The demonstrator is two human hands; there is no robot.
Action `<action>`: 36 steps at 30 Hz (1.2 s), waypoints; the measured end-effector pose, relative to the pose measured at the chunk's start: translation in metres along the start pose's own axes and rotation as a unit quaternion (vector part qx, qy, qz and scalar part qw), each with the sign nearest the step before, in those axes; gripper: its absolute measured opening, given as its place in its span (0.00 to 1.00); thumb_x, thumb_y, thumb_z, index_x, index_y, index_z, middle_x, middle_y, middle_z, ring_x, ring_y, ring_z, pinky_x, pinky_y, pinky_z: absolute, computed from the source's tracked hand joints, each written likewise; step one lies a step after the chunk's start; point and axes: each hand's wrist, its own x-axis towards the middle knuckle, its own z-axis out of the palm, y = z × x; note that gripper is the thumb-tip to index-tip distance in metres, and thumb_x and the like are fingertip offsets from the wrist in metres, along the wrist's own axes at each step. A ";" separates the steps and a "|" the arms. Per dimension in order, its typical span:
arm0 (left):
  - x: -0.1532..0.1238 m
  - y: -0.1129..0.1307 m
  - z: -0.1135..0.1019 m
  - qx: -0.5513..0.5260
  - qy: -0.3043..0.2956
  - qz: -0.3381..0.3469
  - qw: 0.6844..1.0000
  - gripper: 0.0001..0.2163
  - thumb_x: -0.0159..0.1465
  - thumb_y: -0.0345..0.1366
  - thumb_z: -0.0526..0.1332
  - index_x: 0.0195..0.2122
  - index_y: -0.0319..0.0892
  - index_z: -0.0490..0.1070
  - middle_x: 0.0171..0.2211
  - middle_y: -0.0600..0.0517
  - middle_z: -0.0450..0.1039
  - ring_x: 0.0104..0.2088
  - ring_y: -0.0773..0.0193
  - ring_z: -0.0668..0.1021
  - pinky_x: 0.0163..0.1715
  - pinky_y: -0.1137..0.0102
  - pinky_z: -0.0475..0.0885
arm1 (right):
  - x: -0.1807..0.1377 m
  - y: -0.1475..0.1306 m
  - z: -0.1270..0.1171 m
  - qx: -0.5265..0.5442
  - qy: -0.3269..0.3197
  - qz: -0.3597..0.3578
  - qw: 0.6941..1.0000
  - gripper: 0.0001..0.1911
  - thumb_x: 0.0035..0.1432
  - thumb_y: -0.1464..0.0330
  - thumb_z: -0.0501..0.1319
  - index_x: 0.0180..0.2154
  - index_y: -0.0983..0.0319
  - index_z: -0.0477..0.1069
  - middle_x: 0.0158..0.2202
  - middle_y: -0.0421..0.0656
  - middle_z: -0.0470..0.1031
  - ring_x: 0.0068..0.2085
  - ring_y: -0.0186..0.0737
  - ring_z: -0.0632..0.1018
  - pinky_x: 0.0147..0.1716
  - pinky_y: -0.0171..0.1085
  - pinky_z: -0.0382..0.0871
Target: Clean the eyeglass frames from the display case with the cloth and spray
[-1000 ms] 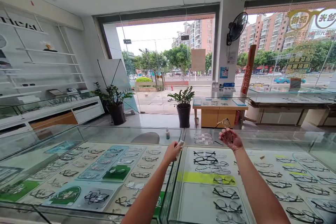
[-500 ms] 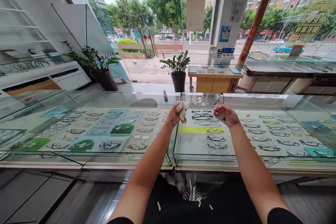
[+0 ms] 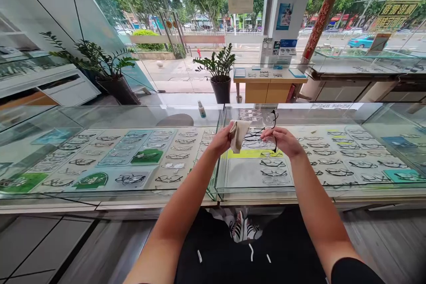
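Note:
My left hand (image 3: 221, 141) is closed on a beige cloth (image 3: 240, 135), which hangs folded from the fingers towards the right. In my right hand (image 3: 285, 141) is a pair of black-framed eyeglasses (image 3: 274, 117), gripped between thumb and fingers. One lens points up above the fingers, and dark frame shows below them. A small gap parts the cloth from the glasses. Both hands are over the glass display case (image 3: 221, 177), where rows of eyeglasses (image 3: 273, 172) lie under the glass.
A small spray bottle (image 3: 201, 110) stands on the counter, left of my hands. Beyond the counter are a potted plant (image 3: 221, 88), a second leaning plant pot (image 3: 119, 89) and a wooden cabinet (image 3: 266, 91). Another glass showcase (image 3: 359, 71) is at the right.
The cloth has spread and turned towards the glasses, and my hands are closer together. The glasses now stand more upright in my right hand. The view has tipped downward.

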 end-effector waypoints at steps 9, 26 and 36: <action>-0.022 -0.008 0.029 0.043 -0.123 0.004 0.991 0.26 0.62 0.57 0.77 0.44 0.37 0.83 0.36 0.47 0.84 0.39 0.60 0.84 0.44 0.69 0.78 | 0.001 -0.001 0.021 -0.078 -0.051 0.013 0.996 0.18 0.72 0.54 0.67 0.45 0.60 0.88 0.43 0.48 0.87 0.44 0.45 0.81 0.50 0.43 0.73; -0.038 -0.006 0.049 0.139 -0.152 0.000 0.979 0.25 0.64 0.57 0.76 0.43 0.39 0.73 0.28 0.53 0.77 0.21 0.67 0.76 0.21 0.73 0.71 | 0.003 -0.002 0.038 -0.120 -0.075 0.047 0.989 0.19 0.75 0.55 0.65 0.44 0.60 0.89 0.41 0.47 0.85 0.41 0.43 0.80 0.49 0.41 0.75; -0.038 -0.005 0.054 0.093 -0.162 0.021 0.982 0.26 0.61 0.58 0.77 0.40 0.38 0.77 0.23 0.52 0.77 0.21 0.65 0.77 0.23 0.71 0.72 | 0.003 0.000 0.052 -0.135 -0.072 0.063 0.986 0.21 0.71 0.51 0.67 0.39 0.61 0.87 0.40 0.47 0.86 0.39 0.42 0.79 0.44 0.40 0.74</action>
